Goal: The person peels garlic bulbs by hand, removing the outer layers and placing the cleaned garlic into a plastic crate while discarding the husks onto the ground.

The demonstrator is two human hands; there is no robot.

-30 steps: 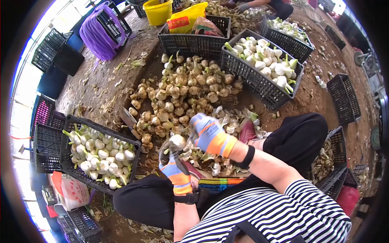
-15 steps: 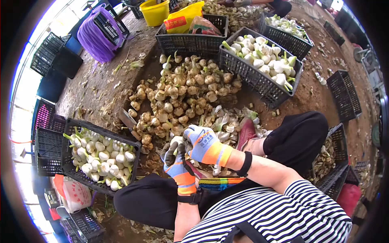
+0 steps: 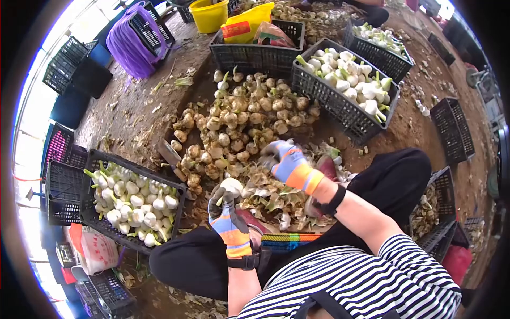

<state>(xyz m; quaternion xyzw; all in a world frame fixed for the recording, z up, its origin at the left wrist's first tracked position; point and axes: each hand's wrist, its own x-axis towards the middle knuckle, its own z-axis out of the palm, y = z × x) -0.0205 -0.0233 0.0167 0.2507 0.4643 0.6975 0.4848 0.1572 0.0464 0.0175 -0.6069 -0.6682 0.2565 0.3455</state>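
Observation:
My left hand (image 3: 228, 215), in a blue, orange and grey glove, is closed around a white garlic bulb (image 3: 232, 187) with a short green stem. My right hand (image 3: 288, 162), gloved alike, hangs over the loose skins (image 3: 276, 199), apart from the left. Its fingers are smeared by motion, so what they hold, if anything, cannot be made out. Beyond both hands lies a heap of brownish unpeeled garlic (image 3: 239, 117). A black crate of white bulbs (image 3: 135, 204) stands at the left, and another crate of white bulbs (image 3: 350, 80) stands at the upper right.
A black crate (image 3: 257, 56) with a yellow bag stands behind the heap, beside a yellow bucket (image 3: 208, 16). Purple twine (image 3: 130, 42) is at the upper left. A flat blade-like tool (image 3: 171, 154) lies left of the heap. Part of another person (image 3: 374, 11) shows at the top.
My right hand has left the left hand and moved right and up over the skins. The left hand has stayed low with the bulb, now more visible. The view has shifted slightly.

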